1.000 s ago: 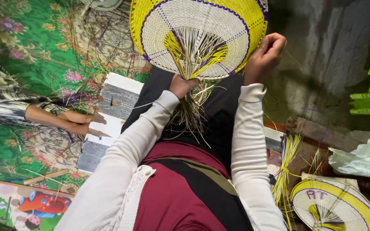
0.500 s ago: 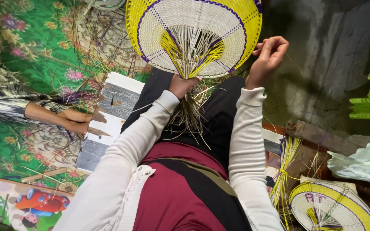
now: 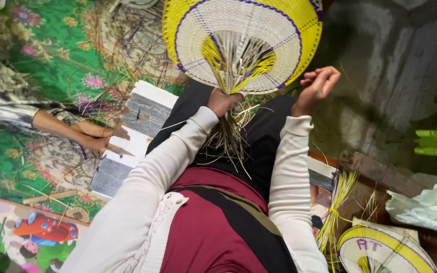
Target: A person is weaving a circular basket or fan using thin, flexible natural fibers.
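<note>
Left hand (image 3: 223, 101) still grips the woven fan (image 3: 244, 43); right hand (image 3: 318, 87), loosely curled, has lowered.

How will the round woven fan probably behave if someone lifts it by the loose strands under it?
The woven fan looks thin, so probably light. Its tight weave likely keeps it flat. The loose strands below the left hand splay out, so they probably bend.

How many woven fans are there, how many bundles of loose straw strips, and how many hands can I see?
Woven fans: 2, one held up, one lying at lower right
Bundles of loose strips: 1, yellow, beside the lying fan
Hands: 3, the person's left hand gripping the fan's stem, the right hand raised beside it, another person's hand on the mat
Total: 6
</note>
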